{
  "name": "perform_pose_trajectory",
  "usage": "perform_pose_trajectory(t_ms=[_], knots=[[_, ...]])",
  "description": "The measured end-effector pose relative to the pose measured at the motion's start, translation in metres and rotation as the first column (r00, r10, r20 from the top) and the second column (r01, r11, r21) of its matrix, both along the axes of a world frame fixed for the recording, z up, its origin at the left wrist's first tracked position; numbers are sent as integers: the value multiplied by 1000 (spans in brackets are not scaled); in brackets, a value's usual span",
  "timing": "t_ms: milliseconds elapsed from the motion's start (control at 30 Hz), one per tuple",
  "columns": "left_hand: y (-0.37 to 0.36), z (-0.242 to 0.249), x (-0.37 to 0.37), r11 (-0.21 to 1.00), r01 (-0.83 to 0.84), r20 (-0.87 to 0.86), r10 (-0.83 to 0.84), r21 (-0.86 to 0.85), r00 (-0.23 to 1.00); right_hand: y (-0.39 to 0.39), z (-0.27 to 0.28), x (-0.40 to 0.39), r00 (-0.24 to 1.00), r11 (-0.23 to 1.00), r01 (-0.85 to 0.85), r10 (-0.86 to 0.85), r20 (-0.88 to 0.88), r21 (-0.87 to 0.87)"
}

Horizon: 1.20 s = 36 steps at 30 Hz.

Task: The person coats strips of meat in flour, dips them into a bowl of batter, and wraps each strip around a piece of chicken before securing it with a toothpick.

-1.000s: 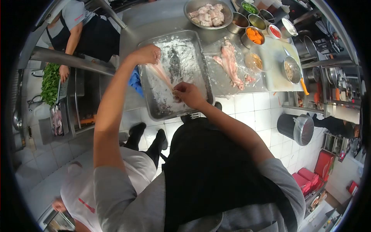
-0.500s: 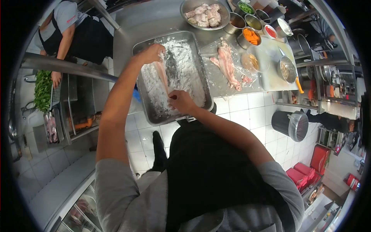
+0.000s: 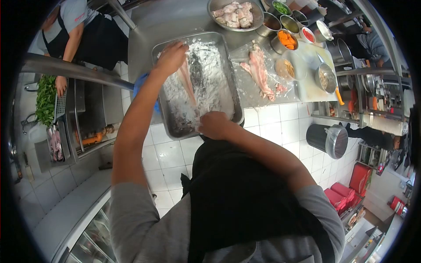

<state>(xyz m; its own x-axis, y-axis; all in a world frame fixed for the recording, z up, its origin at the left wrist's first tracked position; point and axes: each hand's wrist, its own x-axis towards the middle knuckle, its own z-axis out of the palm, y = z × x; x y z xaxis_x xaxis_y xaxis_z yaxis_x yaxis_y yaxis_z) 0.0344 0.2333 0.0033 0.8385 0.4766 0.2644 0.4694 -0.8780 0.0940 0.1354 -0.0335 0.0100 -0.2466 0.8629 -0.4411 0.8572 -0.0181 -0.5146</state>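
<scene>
A metal tray (image 3: 233, 94) holding white flour (image 3: 210, 70) stands at the edge of the steel table. My left hand (image 3: 173, 58) is over its far left part, fingers closed on the upper end of a long, pale pink strip of raw meat (image 3: 187, 83). The strip lies slanted across the flour, its thin end toward me. At the tray's near right corner is my right hand (image 3: 215, 125), fingers curled together and low over the flour. What they hold, if anything, is hidden. Another raw meat piece (image 3: 258, 72) lies on plastic right of the tray.
Behind the tray sits a bowl of raw meat chunks (image 3: 237, 16). Metal containers, one with orange slices (image 3: 287, 40), stand back right. A white cutting board (image 3: 309, 83) carries a small metal bowl (image 3: 326, 78). A co-worker's hand (image 3: 60, 85) is by leafy greens (image 3: 46, 98) at left.
My right hand has moved off the strip's near end, slightly toward me and to the right. My left hand still grips the far end, a little higher in view.
</scene>
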Motion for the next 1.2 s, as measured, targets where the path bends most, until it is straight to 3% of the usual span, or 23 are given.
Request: perform_pose_trajectory(t_ms=[67,100,167,267,333,367,433,500,533,600,667,700,767,833,867,933,967,1033,1067,1133,1167,1200], knots=[[-19,15,-7,858,-192,-262,70,-476,963,-6,5,8,998,999,-53,53,39,3],[-29,2,-17,858,-194,-264,72,-475,962,-8,12,12,997,999,-54,54,54,-5],[-53,-30,-36,910,-60,54,90,-409,995,-11,17,23,996,998,-55,55,68,-10],[-92,-26,-44,935,16,35,-4,-354,999,-15,19,39,1000,999,-25,25,13,39],[-123,-18,-39,922,21,49,-3,-387,999,-21,31,64,990,979,80,-57,-127,187],[-135,-16,-37,921,15,49,5,-390,999,-26,36,80,990,976,113,-96,-101,186],[-148,-12,-35,922,22,54,-1,-387,999,-26,43,107,911,903,340,-246,-332,264],[-156,-4,-32,918,6,108,40,-397,993,-25,44,146,818,804,526,-390,-422,278],[-161,1,-24,919,15,113,32,-393,993,-25,32,167,813,751,569,-451,-369,335],[-174,20,2,878,67,336,110,-474,935,-25,7,201,797,690,604,-511,-321,399],[-181,35,38,843,127,372,91,-523,924,-29,-12,221,808,666,552,-575,-127,502],[-183,38,59,799,183,406,83,-573,910,-31,-17,226,808,665,554,-575,-130,501],[-183,31,106,770,245,450,60,-589,891,-35,-28,232,864,629,413,-500,-64,659],[-182,23,151,671,183,415,202,-719,887,-37,-49,240,861,635,440,-499,-98,635],[-173,10,170,671,183,410,195,-718,891,-38,-55,244,857,641,464,-500,-127,612],[-157,-20,204,409,-109,59,377,-906,924,-41,-56,243,830,629,518,-535,-160,580],[-150,-31,215,413,-116,51,372,-904,927,-42,-55,241,805,621,560,-563,-185,548],[-142,-45,230,304,-307,-143,460,-902,876,-44,-55,241,786,608,592,-581,-212,529],[-145,-42,235,308,-318,-154,456,-897,877,-46,-56,244,781,600,606,-572,-250,522],[-151,-37,241,201,-363,-205,542,-910,815,-49,-60,246,771,591,628,-563,-298,507],[-154,-46,244,200,-374,-215,545,-906,811,-49,-62,246,759,578,645,-563,-327,500],[-158,-63,245,324,-407,-138,614,-854,777,-51,-63,247,748,567,660,-559,-358,493]])
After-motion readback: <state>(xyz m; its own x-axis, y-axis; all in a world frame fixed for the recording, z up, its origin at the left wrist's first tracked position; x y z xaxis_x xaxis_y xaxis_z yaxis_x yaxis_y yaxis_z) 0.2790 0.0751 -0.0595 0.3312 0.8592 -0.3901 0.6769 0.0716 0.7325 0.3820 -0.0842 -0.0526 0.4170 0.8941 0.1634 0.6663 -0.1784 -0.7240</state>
